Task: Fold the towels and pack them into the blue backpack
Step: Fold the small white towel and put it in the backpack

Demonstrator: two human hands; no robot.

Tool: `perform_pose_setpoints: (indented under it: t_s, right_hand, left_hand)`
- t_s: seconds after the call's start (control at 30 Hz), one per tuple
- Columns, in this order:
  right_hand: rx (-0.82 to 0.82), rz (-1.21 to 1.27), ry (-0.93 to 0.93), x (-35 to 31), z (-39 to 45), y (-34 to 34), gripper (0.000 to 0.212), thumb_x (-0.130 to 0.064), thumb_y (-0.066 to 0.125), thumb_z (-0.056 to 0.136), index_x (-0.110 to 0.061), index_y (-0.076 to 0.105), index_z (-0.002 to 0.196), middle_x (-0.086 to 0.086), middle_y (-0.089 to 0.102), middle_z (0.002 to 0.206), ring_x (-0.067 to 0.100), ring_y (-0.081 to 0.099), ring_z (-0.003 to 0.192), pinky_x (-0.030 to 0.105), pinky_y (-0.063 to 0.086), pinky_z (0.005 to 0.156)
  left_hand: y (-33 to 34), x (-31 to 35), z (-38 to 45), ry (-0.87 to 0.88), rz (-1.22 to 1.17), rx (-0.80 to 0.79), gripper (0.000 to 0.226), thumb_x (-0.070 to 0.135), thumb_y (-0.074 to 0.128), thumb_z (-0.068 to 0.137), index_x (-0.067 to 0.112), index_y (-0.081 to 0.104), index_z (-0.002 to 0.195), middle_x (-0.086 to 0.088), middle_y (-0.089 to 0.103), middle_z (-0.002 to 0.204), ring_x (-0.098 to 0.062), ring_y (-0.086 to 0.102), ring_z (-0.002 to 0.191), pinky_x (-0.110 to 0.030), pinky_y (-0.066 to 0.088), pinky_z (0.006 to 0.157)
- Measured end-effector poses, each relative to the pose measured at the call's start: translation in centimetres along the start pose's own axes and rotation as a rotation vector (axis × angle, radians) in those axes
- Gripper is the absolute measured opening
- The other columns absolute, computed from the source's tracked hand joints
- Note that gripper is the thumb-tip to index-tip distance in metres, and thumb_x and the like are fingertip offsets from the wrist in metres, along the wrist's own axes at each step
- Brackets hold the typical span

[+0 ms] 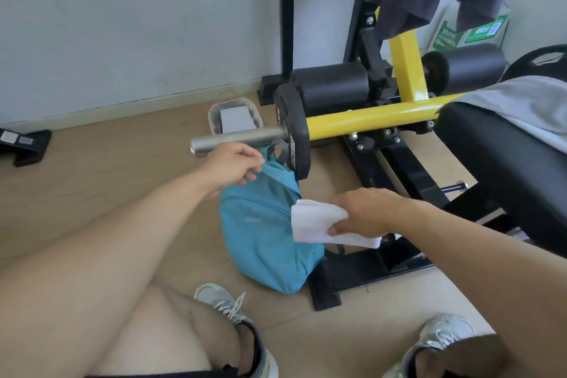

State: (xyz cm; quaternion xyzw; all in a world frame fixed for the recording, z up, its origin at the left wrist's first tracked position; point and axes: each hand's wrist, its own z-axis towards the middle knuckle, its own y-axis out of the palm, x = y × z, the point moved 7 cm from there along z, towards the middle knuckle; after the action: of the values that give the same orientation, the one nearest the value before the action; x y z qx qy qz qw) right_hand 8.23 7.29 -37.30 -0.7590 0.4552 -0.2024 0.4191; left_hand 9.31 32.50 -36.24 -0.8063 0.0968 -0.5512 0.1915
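l hand (232,165) grips blue backpack (264,233) top; r hand (365,213) holds folded towel (319,222).

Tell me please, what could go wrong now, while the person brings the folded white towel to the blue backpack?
1. The blue backpack hangs by its loop from the steel bar; the left hand pinches only its top edge, so the mouth may not open wide enough.
2. The right hand grips the white towel at one end; the fold may come loose on entry.
3. The weight plate sits close to the bag and could catch knuckles.
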Motion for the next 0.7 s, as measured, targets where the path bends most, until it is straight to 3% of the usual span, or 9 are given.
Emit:
perform_pose_setpoints:
  t_s: [0.2,0.37,0.47,0.53,0.63,0.7]
  right_hand:
    - [0.076,0.013,-0.083,-3.6,4.0,1.7,0.040,-0.057,0.057,0.093,-0.028,0.056,0.120,-0.002,0.061,0.120,0.024,0.059,0.103,0.036,0.042,0.079]
    - [0.140,0.139,-0.020,-5.5,8.5,0.9,0.049,-0.055,0.061,0.092,-0.028,0.055,0.133,0.000,0.034,0.152,0.029,0.058,0.120,0.045,0.049,0.097]
    - [0.166,0.098,-0.003,-6.6,10.4,0.2,0.049,-0.053,0.060,0.094,-0.028,0.052,0.135,0.001,0.010,0.167,0.031,0.056,0.127,0.045,0.048,0.100]
    - [0.175,0.059,-0.008,-7.3,11.3,-0.3,0.048,-0.053,0.060,0.095,-0.027,0.053,0.134,-0.002,0.019,0.165,0.030,0.056,0.127,0.043,0.047,0.099]
    - [0.235,0.030,-0.024,-7.7,11.9,-1.1,0.037,-0.051,0.059,0.096,-0.024,0.058,0.121,-0.001,0.057,0.132,0.027,0.061,0.118,0.039,0.046,0.087]
    - [0.305,-0.011,-0.086,-7.8,10.9,-2.0,0.030,-0.049,0.058,0.096,-0.026,0.058,0.115,-0.004,0.062,0.118,0.026,0.063,0.109,0.037,0.047,0.083]
  left_hand:
    - [-1.6,-3.6,0.9,-0.156,0.039,0.011,0.029,0.024,0.070,0.096,0.013,0.063,0.121,-0.005,0.071,0.110,-0.017,0.064,0.089,-0.035,0.049,0.082]
    - [-0.8,-3.3,0.8,-0.188,0.139,-0.079,0.023,0.020,0.060,0.102,0.015,0.063,0.124,-0.006,0.061,0.123,-0.024,0.056,0.110,-0.031,0.040,0.079]
    - [-1.1,-2.9,0.7,-0.186,0.102,-0.086,0.022,0.019,0.057,0.102,0.019,0.065,0.124,-0.006,0.059,0.129,-0.027,0.053,0.127,-0.034,0.039,0.092]
    - [-1.5,-3.1,1.1,-0.197,0.091,-0.084,0.026,0.018,0.057,0.103,0.017,0.064,0.128,-0.004,0.056,0.126,-0.024,0.050,0.127,-0.036,0.038,0.099]
    - [-1.7,-3.9,1.4,-0.244,0.078,-0.074,0.028,0.016,0.053,0.104,0.014,0.060,0.132,-0.002,0.050,0.126,-0.022,0.046,0.123,-0.040,0.039,0.106]
    - [-2.0,-4.7,1.5,-0.308,0.052,-0.060,0.020,0.013,0.049,0.105,0.010,0.061,0.121,-0.007,0.054,0.120,-0.026,0.053,0.112,-0.040,0.046,0.099]
